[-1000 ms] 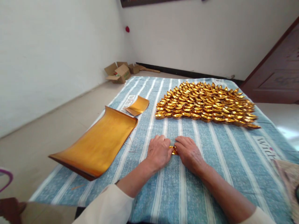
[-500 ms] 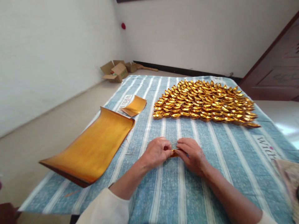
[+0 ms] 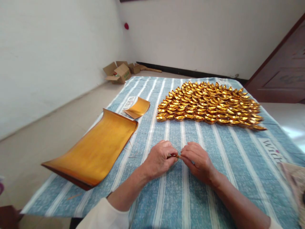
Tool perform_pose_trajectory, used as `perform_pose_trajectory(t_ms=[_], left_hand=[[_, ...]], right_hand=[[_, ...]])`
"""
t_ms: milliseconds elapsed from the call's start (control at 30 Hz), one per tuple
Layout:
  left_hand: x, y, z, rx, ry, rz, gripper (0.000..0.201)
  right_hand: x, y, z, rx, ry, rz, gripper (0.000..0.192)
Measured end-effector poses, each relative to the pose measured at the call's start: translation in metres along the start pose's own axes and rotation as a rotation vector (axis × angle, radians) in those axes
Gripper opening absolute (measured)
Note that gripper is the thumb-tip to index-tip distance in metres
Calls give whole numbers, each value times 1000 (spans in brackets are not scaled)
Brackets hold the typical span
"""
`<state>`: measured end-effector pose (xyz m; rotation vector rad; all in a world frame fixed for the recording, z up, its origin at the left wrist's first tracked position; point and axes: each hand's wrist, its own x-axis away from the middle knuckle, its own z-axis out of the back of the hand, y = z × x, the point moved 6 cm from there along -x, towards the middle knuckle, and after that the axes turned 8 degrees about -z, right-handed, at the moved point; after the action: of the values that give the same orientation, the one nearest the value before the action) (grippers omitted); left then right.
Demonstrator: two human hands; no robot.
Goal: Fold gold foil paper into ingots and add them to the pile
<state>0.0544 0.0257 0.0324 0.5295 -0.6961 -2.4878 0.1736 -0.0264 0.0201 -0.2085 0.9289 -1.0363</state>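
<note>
— Gold paper [image 3: 175, 156], a small folded bit of it, sits pinched between both hands just above the striped cloth [image 3: 181, 194], near the front middle of the table

— Which fingers have it?

— The left hand [image 3: 159, 159] nips one end between thumb and fingertips, and the right hand [image 3: 197, 160] nips the other end the same way. Both hands are curled nearly closed round it, knuckles up, fingertips almost meeting. Only a sliver of the piece shows between them, so I cannot tell how it is folded

— And further back?

— A big spread of folded gold pieces [image 3: 209, 105], laid in close overlapping rows, covers the far middle and right of the cloth, well apart from the hands

— Anything on the left?

— A large gold sheet [image 3: 95, 149] lies near the left edge, its far end curling up and its near corner hanging past the table. Just beyond it lies a small gold sheet [image 3: 137, 108], also curled

— Off the table?

— Open cardboard boxes [image 3: 118, 73] sit on the floor by the far corner of the white walls, and a dark wooden door [image 3: 281, 73] stands at the right
</note>
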Motion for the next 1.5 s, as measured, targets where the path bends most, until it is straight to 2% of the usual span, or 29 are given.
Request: perform_pose_trajectory(t_ms=[433, 567, 733, 800, 867, 967, 1100, 1200, 1300, 1500], left_hand=[[-1, 5, 0, -28, 33, -93, 16], [-1, 4, 8, -49, 62, -104, 17], [-2, 4, 15, -96, 76, -161, 18], [-3, 3, 15, -147, 81, -196, 18], [-4, 4, 15, -227, 112, -238, 20], [-5, 5, 14, -346, 200, -311, 24], [-6, 5, 9, -415, 291, -359, 22], [-4, 2, 3, -450, 294, -340, 24], [1, -2, -5, -470, 227, -348, 27], [18, -9, -14, -388, 121, -371, 27]], right_hand=[[0, 0, 1, 33, 17, -9, 15], [1, 14, 2, -3, -8, -97, 12], [1, 32, 9, -163, -8, -304, 8], [0, 31, 11, -179, -8, -316, 8], [-2, 23, 15, -109, 37, -240, 12], [-3, 1, 20, 77, 148, -28, 12], [4, -23, 18, 224, 192, 197, 17], [8, -29, 8, 255, 109, 241, 16], [9, -32, -4, 263, 10, 236, 15], [11, -39, -26, 249, -128, 259, 27]])
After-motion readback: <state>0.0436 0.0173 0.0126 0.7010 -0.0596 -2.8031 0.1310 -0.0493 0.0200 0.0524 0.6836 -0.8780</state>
